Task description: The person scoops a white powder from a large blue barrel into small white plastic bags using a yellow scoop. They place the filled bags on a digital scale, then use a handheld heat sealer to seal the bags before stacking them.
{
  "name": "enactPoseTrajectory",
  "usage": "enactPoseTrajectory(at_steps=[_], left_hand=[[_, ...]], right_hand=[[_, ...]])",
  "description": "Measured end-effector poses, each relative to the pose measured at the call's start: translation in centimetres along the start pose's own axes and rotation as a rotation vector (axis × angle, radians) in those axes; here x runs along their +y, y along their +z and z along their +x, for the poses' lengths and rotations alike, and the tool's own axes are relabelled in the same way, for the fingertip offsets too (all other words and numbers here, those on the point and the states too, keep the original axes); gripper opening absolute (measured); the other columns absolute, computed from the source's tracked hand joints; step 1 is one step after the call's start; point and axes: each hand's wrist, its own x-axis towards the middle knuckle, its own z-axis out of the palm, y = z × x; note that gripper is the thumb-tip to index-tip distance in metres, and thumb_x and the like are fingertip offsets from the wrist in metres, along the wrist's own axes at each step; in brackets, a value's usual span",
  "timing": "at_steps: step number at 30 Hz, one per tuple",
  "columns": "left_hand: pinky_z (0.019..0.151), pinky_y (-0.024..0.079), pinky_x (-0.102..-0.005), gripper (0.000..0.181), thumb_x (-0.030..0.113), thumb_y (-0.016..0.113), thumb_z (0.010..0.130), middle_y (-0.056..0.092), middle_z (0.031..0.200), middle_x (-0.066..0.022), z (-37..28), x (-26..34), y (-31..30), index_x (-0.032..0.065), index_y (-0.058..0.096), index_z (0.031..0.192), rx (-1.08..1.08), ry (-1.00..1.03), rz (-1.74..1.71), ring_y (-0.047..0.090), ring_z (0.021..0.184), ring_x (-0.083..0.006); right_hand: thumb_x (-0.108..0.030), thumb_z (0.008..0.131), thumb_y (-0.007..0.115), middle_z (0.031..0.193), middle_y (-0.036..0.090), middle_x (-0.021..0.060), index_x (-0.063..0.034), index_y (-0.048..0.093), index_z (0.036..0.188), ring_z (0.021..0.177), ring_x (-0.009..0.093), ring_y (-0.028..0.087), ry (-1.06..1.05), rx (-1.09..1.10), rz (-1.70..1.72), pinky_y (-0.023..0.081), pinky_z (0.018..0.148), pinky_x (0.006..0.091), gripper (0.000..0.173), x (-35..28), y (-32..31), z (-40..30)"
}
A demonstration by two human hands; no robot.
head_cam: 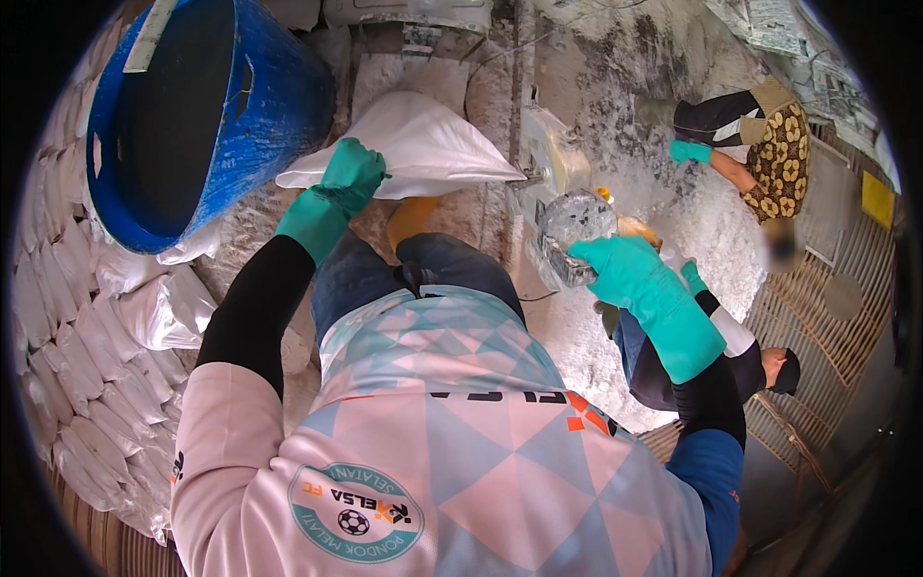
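My left hand [352,172], in a green rubber glove, grips the top edge of a white woven sack [425,148] near its left corner. The sack stands in front of my legs, its mouth pulled out flat. My right hand [626,268], gloved the same way, is closed around the handle of a dusty machine [577,216], which looks like a portable bag-closing sewing machine. The sack's right corner reaches the machine's head; whether it is inside cannot be seen. The glove hides most of the handle.
A large blue plastic barrel [281,108] stands at the upper left. Stacked filled white bags [94,375] line the left side. A pile of white powder [577,346] lies to the right, where one person [779,159] bends over and another [663,360] works close by.
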Motion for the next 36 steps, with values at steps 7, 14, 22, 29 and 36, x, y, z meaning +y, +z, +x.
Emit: enactPoseTrajectory(at_steps=[7, 14, 22, 29, 36], left_hand=[[0.071, 0.049, -0.0495, 0.006, 0.012, 0.066, 0.077, 0.062, 0.072, -0.0098, 0.3, 0.8, -1.0, 0.0094, 0.062, 0.075, -0.006, -0.028, 0.019, 0.062, 0.070, -0.0322], [0.068, 0.049, -0.0492, 0.006, 0.014, 0.067, 0.077, 0.062, 0.071, -0.0081, 0.3, 0.6, -1.6, 0.0102, 0.063, 0.076, -0.048, -0.014, 0.051, 0.063, 0.070, -0.0315], [0.068, 0.050, -0.0490, 0.006, 0.013, 0.067, 0.076, 0.062, 0.072, -0.0077, 0.6, 1.0, -3.9, 0.0108, 0.062, 0.076, -0.045, -0.009, 0.033, 0.063, 0.070, -0.0319], [0.069, 0.052, -0.0471, 0.007, 0.010, 0.069, 0.076, 0.064, 0.074, -0.0078, 0.4, 1.8, -7.4, 0.0112, 0.063, 0.079, -0.102, -0.023, 0.046, 0.065, 0.070, -0.0321], [0.075, 0.053, -0.0451, 0.010, 0.009, 0.072, 0.076, 0.068, 0.079, -0.0075, 0.0, 2.3, -11.1, 0.0122, 0.064, 0.080, -0.157, -0.105, -0.052, 0.067, 0.076, -0.0318]], right_hand=[[-0.009, 0.090, 0.064, 0.111, 0.075, 0.0135, -0.0270, 0.063, 0.139, 0.097, 0.035, 0.075, -0.089, 0.000, -0.044, 0.060, 0.079, 0.0478, 0.052, 0.2, -1.0, 0.8], [-0.013, 0.090, 0.067, 0.110, 0.075, 0.0143, -0.0251, 0.065, 0.136, 0.099, 0.036, 0.074, -0.120, 0.115, 0.003, 0.058, 0.084, 0.0482, 0.048, 1.5, 0.7, 1.2], [-0.017, 0.091, 0.067, 0.109, 0.076, 0.0153, -0.0246, 0.066, 0.136, 0.099, 0.036, 0.074, -0.144, 0.112, 0.009, 0.058, 0.085, 0.0485, 0.046, 1.0, -0.1, 0.9], [-0.018, 0.091, 0.069, 0.104, 0.076, 0.0154, -0.0233, 0.068, 0.130, 0.096, 0.037, 0.075, -0.236, 0.210, 0.070, 0.058, 0.083, 0.0482, 0.039, 0.4, -1.4, -0.5], [-0.018, 0.090, 0.070, 0.104, 0.076, 0.0152, -0.0224, 0.068, 0.127, 0.097, 0.037, 0.074, -0.304, 0.247, 0.073, 0.058, 0.083, 0.0481, 0.038, -0.8, -3.2, -2.4]])
